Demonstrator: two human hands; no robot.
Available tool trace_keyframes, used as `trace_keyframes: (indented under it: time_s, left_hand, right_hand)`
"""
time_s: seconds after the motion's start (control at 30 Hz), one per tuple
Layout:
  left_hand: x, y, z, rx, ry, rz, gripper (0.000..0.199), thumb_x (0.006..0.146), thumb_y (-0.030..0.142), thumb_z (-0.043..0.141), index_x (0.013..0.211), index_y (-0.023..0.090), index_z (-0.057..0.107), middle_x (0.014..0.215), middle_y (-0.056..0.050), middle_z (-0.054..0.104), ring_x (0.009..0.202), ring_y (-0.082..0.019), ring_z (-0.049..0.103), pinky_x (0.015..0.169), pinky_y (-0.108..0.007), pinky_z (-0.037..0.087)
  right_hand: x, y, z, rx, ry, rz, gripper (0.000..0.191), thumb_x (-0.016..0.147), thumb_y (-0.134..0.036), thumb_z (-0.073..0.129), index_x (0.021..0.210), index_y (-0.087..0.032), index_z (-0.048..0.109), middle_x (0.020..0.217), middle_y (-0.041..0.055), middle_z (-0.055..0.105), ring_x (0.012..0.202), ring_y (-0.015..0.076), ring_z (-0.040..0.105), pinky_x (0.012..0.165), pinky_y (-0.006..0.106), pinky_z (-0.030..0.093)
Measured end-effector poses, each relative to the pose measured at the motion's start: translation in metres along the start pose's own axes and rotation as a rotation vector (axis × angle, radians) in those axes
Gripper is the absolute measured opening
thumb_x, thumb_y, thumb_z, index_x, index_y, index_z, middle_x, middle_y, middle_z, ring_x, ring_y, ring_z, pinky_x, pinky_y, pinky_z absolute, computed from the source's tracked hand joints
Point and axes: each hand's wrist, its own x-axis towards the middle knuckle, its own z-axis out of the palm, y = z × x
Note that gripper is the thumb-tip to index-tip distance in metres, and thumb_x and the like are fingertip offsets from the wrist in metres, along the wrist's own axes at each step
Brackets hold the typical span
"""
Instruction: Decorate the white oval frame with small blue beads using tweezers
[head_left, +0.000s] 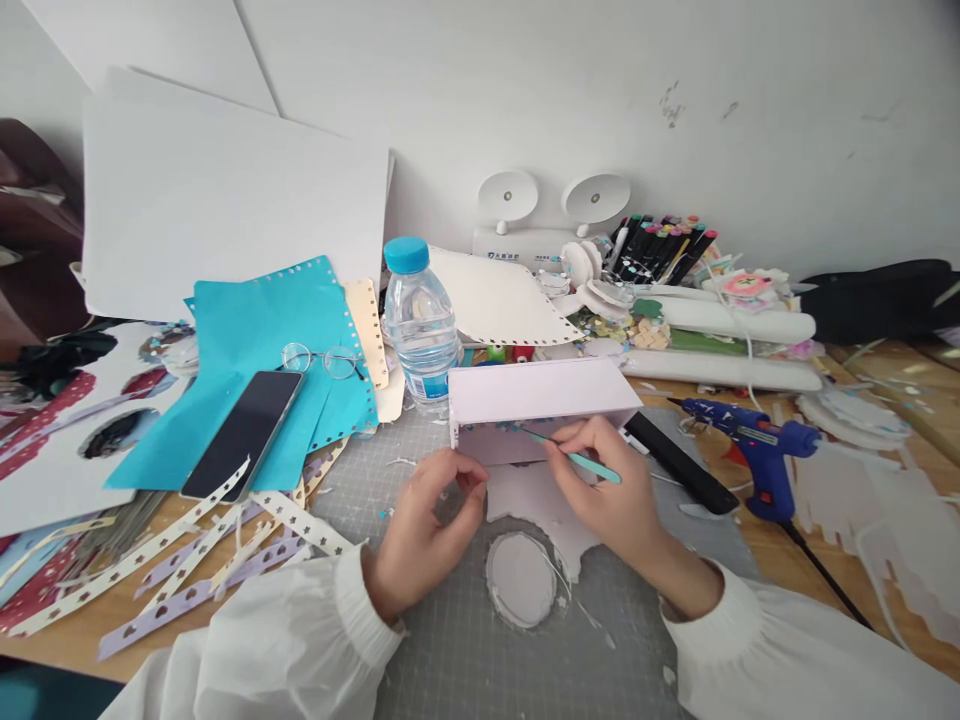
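A white box-like piece [536, 392] stands on the grey cutting mat [592, 645], its opening facing me. My right hand [606, 490] pinches a thin teal tool [595, 467], whose dark tip reaches the box opening. At the box's lower left corner is my left hand [435, 525], its fingers curled with thumb and forefinger close together; whether they hold anything is hidden. Between the hands lies a cut white sheet [540, 505] with a wavy edge. A round white disc [520, 578] rests just below it.
A water bottle [422, 330] stands behind the box on the left. Farther left are blue paper [247, 310], glasses [339, 363], a phone [244, 432] and patterned strips [202, 590]. On the right lie a black cutter [682, 465] and a blue glue gun [757, 445]; markers [656, 248] stand behind.
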Motion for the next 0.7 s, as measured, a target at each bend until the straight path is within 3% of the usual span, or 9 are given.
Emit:
trace_keyframes:
  time_s: [0.33,0.7]
  left_hand:
    - [0.001,0.003,0.000,-0.023,-0.019,0.050,0.010,0.087,0.016,0.053,0.091,0.018,0.062,0.080,-0.003,0.063,0.074,-0.014,0.057,0.069,-0.026,0.046]
    - [0.002,0.002,0.002,0.003,-0.053,0.038,0.013,0.083,0.028,0.066,0.090,0.017,0.067,0.072,-0.003,0.063,0.063,-0.012,0.055,0.056,-0.022,0.043]
  right_hand:
    - [-0.022,-0.014,-0.026,0.352,0.050,0.284,0.018,0.085,-0.023,0.065,0.077,-0.023,0.049,0.079,0.0022,0.062,0.074,0.0169,0.062,0.063,0.029,0.050]
    - [-0.031,-0.030,-0.023,0.343,-0.071,0.180,0.016,0.085,-0.015,0.060,0.078,-0.023,0.049,0.076,0.0019,0.064,0.066,0.0149,0.060,0.054,0.026,0.046]
